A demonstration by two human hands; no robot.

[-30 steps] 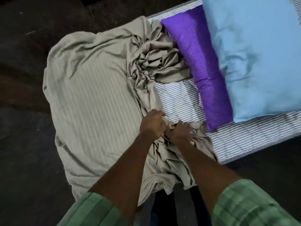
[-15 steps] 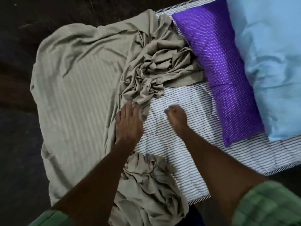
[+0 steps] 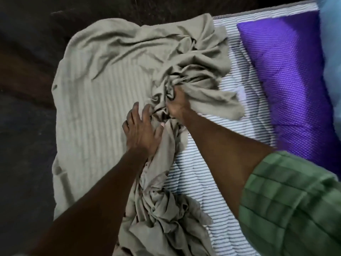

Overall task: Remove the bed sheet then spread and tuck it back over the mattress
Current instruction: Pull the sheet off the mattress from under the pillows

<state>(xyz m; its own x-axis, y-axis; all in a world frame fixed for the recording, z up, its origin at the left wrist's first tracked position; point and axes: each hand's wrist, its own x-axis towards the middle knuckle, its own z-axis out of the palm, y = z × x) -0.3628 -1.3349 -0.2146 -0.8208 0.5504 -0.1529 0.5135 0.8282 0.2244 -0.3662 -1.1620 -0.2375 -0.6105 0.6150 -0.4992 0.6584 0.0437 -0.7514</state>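
A beige bed sheet (image 3: pixel 103 93) lies over the left part of the mattress, flat on the left and bunched in a ridge down the middle. The black-and-white striped mattress (image 3: pixel 199 174) is bare to the right of that ridge. My right hand (image 3: pixel 177 105) is closed on a clump of the bunched sheet near the centre. My left hand (image 3: pixel 142 130) rests flat on the sheet just left of it, fingers spread, holding nothing. More crumpled sheet is piled at the near edge, between my forearms.
A purple dotted pillow (image 3: pixel 287 74) lies across the mattress on the right, with a light blue pillow (image 3: pixel 332 58) beyond it at the frame's edge. Dark floor (image 3: pixel 25 126) surrounds the mattress on the left and top.
My right hand moved from the bare mattress up to the bunched sheet and closed on it. My left hand shifted slightly and stays flat on the sheet. The view shifted left.
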